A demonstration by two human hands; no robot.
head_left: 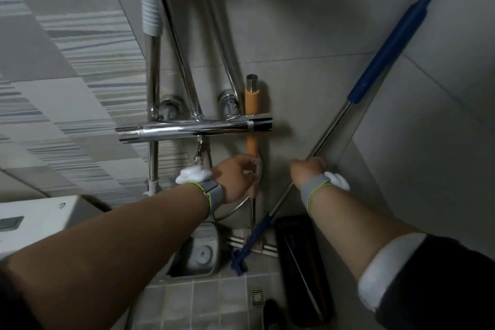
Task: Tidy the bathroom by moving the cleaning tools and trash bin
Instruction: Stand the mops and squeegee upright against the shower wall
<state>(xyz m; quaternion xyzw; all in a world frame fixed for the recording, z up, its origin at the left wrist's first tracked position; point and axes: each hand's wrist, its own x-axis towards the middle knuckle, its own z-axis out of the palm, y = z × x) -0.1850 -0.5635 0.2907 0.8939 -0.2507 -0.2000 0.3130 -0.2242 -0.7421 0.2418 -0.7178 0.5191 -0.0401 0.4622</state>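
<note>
Centrally in the frame, two long-handled cleaning tools stand against the grey tiled wall (308,35) beneath the chrome shower mixer (192,128). Left hand (237,177) is curled around the thin metal shaft of the orange-handled tool (252,104), just below its orange sleeve; the fingers face away from the camera, so closure looks complete but how tightly it clamps cannot be told. Right hand (308,169) is wrapped around the bare steel shaft of the blue-handled mop (385,51), which leans diagonally from the upper right of the frame down to its blue head (239,262) on the floor at lower centre. Both tools are judged light and rigid: slim tubes with padded grips, top-heavy only through their length. Polished steel is likely slippery, especially if wet, so the foam sleeves would offer surer holds than the mid-shaft positions now used. The orange handle passes behind the mixer bar and should probably be drawn downward or sideways to clear it. A dark trash bin (302,262) stands at lower right, beside the mop head; it looks hollow and light, best taken by its rim. A round grey appliance (203,252) sits at lower centre.
</note>
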